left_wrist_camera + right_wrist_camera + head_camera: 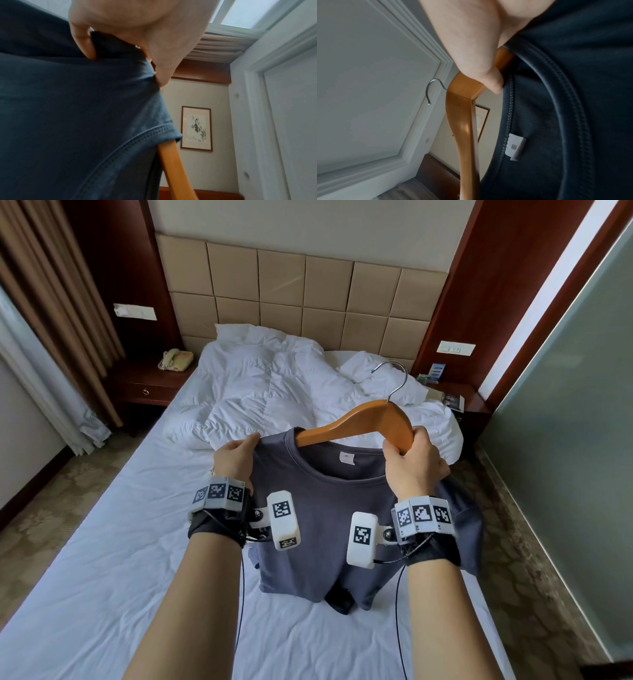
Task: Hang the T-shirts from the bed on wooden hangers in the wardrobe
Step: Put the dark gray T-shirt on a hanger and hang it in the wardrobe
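Bare forearms; each wrist wears a black strap – the left wrist band (219, 494) and right wrist band (424, 513) of white marker-printed blocks – trailing thin black cables toward 6 o'clock.

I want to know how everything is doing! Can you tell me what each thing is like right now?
T-shirt: held up above the bed, half on the hanger.
Wooden hanger: tilted, one end inside the collar, other end out.
Left hand: pinches the shirt's shoulder.
Right hand: grips the hanger's free end.
Duvet: crumpled near the headboard.
Bed: sheet wrinkled.
Telephone: handset on its cradle.
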Available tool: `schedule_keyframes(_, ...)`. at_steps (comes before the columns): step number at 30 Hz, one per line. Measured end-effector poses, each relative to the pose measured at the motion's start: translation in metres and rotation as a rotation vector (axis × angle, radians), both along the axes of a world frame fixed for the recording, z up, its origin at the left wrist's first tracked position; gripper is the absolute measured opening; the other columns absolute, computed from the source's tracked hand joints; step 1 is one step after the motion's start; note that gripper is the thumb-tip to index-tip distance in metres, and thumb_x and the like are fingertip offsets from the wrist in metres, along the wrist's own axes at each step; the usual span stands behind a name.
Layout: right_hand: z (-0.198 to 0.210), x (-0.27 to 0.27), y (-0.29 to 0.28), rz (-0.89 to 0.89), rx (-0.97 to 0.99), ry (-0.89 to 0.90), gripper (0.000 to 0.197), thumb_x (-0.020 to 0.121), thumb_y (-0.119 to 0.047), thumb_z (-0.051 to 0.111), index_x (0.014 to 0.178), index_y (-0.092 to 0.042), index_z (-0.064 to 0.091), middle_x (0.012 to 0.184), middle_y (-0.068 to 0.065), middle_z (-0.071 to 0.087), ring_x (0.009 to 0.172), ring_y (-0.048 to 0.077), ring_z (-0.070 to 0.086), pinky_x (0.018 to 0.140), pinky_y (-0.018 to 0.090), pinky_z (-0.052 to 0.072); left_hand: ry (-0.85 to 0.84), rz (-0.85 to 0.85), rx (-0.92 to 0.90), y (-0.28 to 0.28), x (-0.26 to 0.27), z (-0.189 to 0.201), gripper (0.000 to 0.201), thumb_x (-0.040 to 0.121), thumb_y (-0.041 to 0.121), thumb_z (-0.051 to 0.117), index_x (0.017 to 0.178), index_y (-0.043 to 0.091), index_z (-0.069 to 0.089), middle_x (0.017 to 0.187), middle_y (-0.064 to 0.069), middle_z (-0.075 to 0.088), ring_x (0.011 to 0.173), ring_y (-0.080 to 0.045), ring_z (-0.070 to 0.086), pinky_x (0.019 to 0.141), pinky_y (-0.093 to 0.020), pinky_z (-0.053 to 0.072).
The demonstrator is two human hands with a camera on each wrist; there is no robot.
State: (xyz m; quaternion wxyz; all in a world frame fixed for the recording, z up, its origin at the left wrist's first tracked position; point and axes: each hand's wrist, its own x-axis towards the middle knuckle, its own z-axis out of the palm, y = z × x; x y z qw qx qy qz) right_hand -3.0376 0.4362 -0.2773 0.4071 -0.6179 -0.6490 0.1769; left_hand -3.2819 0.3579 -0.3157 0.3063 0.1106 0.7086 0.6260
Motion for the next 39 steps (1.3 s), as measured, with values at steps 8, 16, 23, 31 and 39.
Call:
schedule_keyframes(8,-0.008,-0.015,-0.006,0.134,-0.009,-0.029,0.02,0.088,-0.034,0.067,0.088,-0.024,0.049,0.075,-0.009,0.058,0.084,0.031,0.059,0.098,0.045,0.039,0.394,-0.016,-0.239,0.001,0.004,0.015,0.047,0.067,0.049,0.044,0.093,0.021,0.072,0.102,-0.014,0.07,0.108,-0.037,0.057,0.094,-0.045,0.048)
schedule_keyframes(16,-0.012,-0.039,-0.014,0.25,-0.065,-0.081,0.026,0.084,-0.037,0.074,0.099,-0.02,0.062,0.091,-0.005,0.072,0.09,0.029,0.064,0.08,0.032,0.04,0.443,-0.359,0.207,0.008,0.027,0.029,0.014,0.093,0.024,0.064,0.095,0.013,0.071,0.091,0.004,0.07,0.092,-0.012,0.065,0.084,-0.027,0.048)
schedule_keyframes(23,-0.018,-0.056,-0.016,0.402,0.001,-0.075,0.025,0.081,-0.037,0.077,0.095,-0.021,0.065,0.085,-0.003,0.073,0.085,0.025,0.066,0.075,0.033,0.047,0.525,-0.453,0.235,0.01,0.036,0.024,0.057,0.071,0.07,0.063,0.074,0.013,0.056,0.065,0.001,0.052,0.062,-0.012,0.048,0.062,-0.037,0.04)
schedule_keyframes(31,-0.019,-0.031,0.002,0.277,-0.099,-0.132,0.032,0.102,-0.045,0.042,0.091,-0.026,0.065,0.093,-0.015,0.061,0.108,0.01,0.049,0.118,0.055,0.003,0.493,-0.206,0.256,0.008,0.009,0.018,0.067,0.07,0.076,0.063,0.079,0.009,0.059,0.069,-0.001,0.058,0.07,-0.022,0.059,0.08,-0.056,0.051)
schedule_keyframes(39,-0.028,-0.019,0.017,0.071,-0.18,-0.006,0.046,0.103,-0.044,0.037,0.068,-0.018,0.052,0.078,0.0,0.058,0.089,0.026,0.051,0.093,0.044,0.035,0.481,-0.182,0.266,0.012,0.002,0.024,0.056,0.068,0.077,0.066,0.074,0.022,0.061,0.068,0.005,0.06,0.07,-0.015,0.058,0.085,-0.058,0.05)
